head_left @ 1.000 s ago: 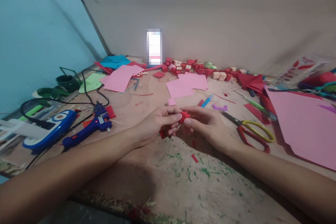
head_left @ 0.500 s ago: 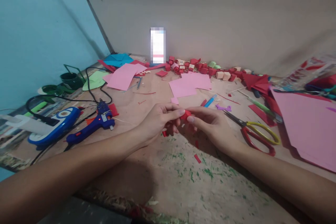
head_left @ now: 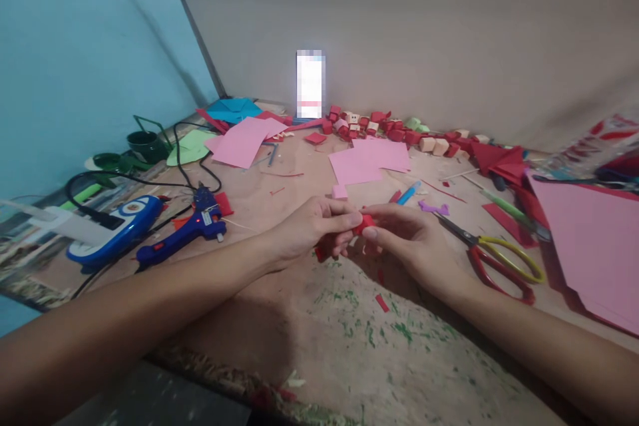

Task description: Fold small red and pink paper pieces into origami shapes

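So we've got the red piece (head_left: 365,222) up over the middle of the worktop (head_left: 339,333), pinched between thumb and fingers of our left hand (head_left: 319,229) on one side and our right hand (head_left: 407,233) on the other, hands close together. Pretty cluttered round here tbh: scissors (head_left: 479,243) lie open just beside our right hand, with a purple scrap (head_left: 433,207) near the blade tips and a blue pen (head_left: 410,193) a bit further left. The pink block (head_left: 339,192) sits just beyond our fingers, pink sheets (head_left: 355,165) behind it. Over on our left there's the blue glue gun (head_left: 182,236) with its little red light on, next to the blue power strip (head_left: 120,229) and its cables. A row of small paper blocks (head_left: 394,130) runs along the wall, right of the lit phone (head_left: 310,85). As for the red piece, it's small, bright red and looks folded, but our fingers cover much of it, so we can't tell its full shape
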`<state>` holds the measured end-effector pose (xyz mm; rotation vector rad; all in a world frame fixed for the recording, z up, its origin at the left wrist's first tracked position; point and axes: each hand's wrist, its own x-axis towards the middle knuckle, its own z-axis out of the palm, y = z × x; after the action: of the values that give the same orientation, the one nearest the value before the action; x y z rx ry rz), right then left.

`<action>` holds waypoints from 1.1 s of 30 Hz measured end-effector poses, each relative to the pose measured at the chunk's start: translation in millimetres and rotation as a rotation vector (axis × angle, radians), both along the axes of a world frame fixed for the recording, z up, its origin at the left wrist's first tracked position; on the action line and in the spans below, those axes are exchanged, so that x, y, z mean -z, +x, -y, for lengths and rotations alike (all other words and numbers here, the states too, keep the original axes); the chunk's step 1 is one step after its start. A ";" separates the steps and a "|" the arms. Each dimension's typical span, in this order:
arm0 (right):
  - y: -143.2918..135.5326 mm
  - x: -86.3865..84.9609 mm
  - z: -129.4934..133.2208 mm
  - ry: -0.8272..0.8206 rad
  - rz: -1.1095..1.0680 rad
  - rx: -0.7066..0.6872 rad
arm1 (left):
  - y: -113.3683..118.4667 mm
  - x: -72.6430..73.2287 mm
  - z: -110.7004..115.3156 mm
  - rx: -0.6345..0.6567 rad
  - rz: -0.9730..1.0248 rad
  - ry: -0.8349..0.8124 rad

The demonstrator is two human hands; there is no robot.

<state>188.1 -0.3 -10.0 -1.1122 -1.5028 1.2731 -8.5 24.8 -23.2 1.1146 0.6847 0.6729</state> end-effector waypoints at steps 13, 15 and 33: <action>-0.5 3.2 -4.5 -0.052 -0.042 0.091 | 3.3 5.4 0.9 -0.234 -0.080 0.246; 0.2 4.2 -5.0 -0.063 -0.057 0.094 | 3.5 5.0 3.7 -0.360 -0.194 0.506; 1.2 8.8 -4.9 -0.161 -0.162 -0.054 | 0.8 2.1 11.1 -0.479 -0.294 1.166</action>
<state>189.3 4.6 -18.9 -1.0485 -1.3369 1.5061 -7.8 13.7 -25.3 2.1776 0.8292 1.4230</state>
